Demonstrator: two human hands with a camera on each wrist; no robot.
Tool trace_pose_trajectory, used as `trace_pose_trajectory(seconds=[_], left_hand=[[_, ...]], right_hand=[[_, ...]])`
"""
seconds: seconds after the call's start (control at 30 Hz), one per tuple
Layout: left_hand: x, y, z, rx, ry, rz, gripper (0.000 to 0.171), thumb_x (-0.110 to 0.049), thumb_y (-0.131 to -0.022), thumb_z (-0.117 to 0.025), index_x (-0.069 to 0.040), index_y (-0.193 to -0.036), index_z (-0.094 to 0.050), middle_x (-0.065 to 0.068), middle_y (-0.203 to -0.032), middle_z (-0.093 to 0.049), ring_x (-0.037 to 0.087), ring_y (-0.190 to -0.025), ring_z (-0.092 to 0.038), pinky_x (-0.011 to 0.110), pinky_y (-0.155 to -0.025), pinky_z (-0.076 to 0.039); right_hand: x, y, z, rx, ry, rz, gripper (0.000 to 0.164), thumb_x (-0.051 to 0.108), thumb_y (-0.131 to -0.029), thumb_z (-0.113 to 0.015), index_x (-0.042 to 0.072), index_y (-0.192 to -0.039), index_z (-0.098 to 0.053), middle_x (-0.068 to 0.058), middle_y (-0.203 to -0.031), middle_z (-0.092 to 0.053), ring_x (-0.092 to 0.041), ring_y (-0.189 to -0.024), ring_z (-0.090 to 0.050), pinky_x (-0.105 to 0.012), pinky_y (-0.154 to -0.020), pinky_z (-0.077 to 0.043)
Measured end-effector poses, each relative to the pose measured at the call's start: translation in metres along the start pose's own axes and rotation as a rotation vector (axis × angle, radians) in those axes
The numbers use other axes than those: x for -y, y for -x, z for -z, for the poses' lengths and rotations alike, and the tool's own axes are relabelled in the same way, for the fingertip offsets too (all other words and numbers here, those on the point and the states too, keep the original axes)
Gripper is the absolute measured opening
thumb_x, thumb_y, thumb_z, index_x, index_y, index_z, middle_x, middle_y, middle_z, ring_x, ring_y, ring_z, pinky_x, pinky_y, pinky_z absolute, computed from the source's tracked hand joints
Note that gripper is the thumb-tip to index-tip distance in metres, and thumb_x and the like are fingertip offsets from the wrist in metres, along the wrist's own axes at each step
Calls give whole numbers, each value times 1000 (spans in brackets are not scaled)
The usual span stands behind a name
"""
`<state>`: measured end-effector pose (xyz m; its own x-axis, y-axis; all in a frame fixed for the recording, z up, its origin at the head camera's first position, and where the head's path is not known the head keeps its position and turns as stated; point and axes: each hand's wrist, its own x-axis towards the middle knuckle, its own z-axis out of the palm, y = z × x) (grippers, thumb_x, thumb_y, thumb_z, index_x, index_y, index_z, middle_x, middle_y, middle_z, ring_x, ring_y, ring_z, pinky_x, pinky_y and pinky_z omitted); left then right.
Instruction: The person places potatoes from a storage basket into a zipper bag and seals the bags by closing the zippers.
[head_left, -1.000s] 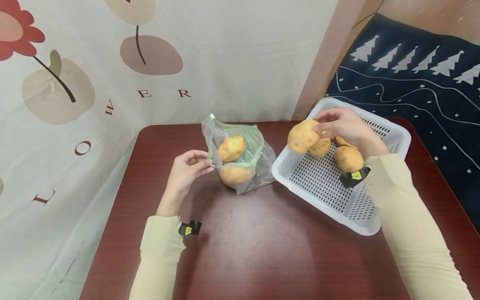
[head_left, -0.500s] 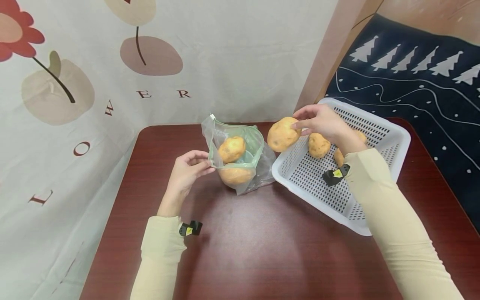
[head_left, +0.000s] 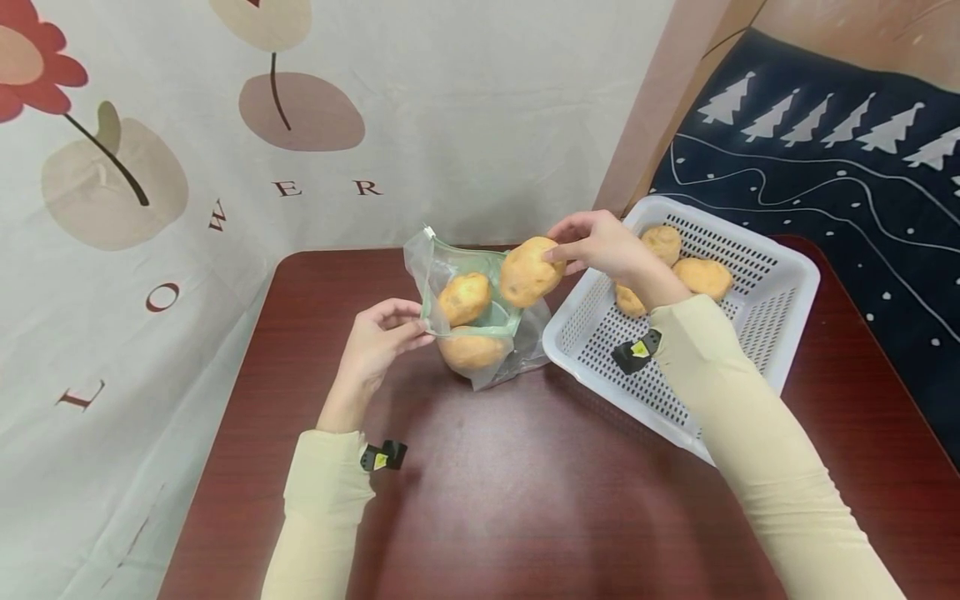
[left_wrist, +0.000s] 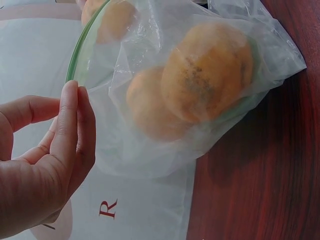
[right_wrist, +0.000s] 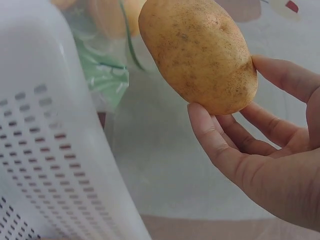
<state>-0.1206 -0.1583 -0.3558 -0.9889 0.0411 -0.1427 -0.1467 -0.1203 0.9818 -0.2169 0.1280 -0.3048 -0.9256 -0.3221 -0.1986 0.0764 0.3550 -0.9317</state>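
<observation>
A clear zip bag [head_left: 491,367] with a green-edged mouth stands open on the table, two potatoes inside: an upper one [head_left: 465,298] and a lower one [head_left: 472,348]. My left hand [head_left: 382,333] pinches the bag's rim at its left side; in the left wrist view the thumb and fingertips meet at the green zip strip [left_wrist: 75,62]. Between the thumb and fingers of my right hand [head_left: 600,246] is a potato [head_left: 531,271], held by one end. That potato overlaps the right side of the bag's mouth in the head view. The right wrist view shows its brown-speckled skin [right_wrist: 200,55].
A white perforated plastic basket [head_left: 780,325] stands right of the bag, under my right forearm. Several potatoes lie in it, among them one [head_left: 703,277] near its middle. The dark red table [head_left: 480,517] backs onto a printed curtain [head_left: 480,125].
My right hand has carried the potato left from over the basket to the bag's mouth. My left hand keeps its pinch on the bag and has barely moved.
</observation>
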Motion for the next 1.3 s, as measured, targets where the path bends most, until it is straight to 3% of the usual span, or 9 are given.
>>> trace_pose_trajectory(seconds=[0.47, 0.73, 1.03, 1.3], left_hand=[[-4, -1, -7, 25, 5, -15, 18, 17, -81, -53, 12, -98, -52, 8, -77, -57, 14, -67, -62, 30, -70, -56], [-15, -1, -11, 17, -3, -38, 18, 18, -80, -53, 10, -97, -53, 7, -77, -58, 13, -67, -62, 32, -70, -56], [-27, -3, -15, 27, -30, -84, 18, 18, -80, -54, 8, -95, -55, 6, -76, -57, 11, -68, -59, 31, -70, -56], [-26, -4, -15, 49, -14, -107, 19, 20, -79, -54, 8, -94, -56, 5, -77, -58, 12, -69, -61, 32, -69, -56]], right_hand=[[13, -9, -35, 79, 8, 9, 29, 3, -79, -68, -3, -105, -59, -9, -91, -58, -18, -81, -57, -43, -78, -53], [20, -9, -43, 84, 38, 24, 27, 5, -78, -69, -2, -104, -60, -8, -90, -58, -18, -78, -56, -31, -69, -54], [31, -8, -46, 85, 46, 56, 26, 4, -78, -69, -2, -102, -60, -9, -88, -57, -16, -74, -56, -36, -72, -54], [31, -8, -54, 77, 49, 62, 25, 2, -77, -70, -2, -99, -59, -8, -82, -57, -15, -71, -56, -36, -70, -54]])
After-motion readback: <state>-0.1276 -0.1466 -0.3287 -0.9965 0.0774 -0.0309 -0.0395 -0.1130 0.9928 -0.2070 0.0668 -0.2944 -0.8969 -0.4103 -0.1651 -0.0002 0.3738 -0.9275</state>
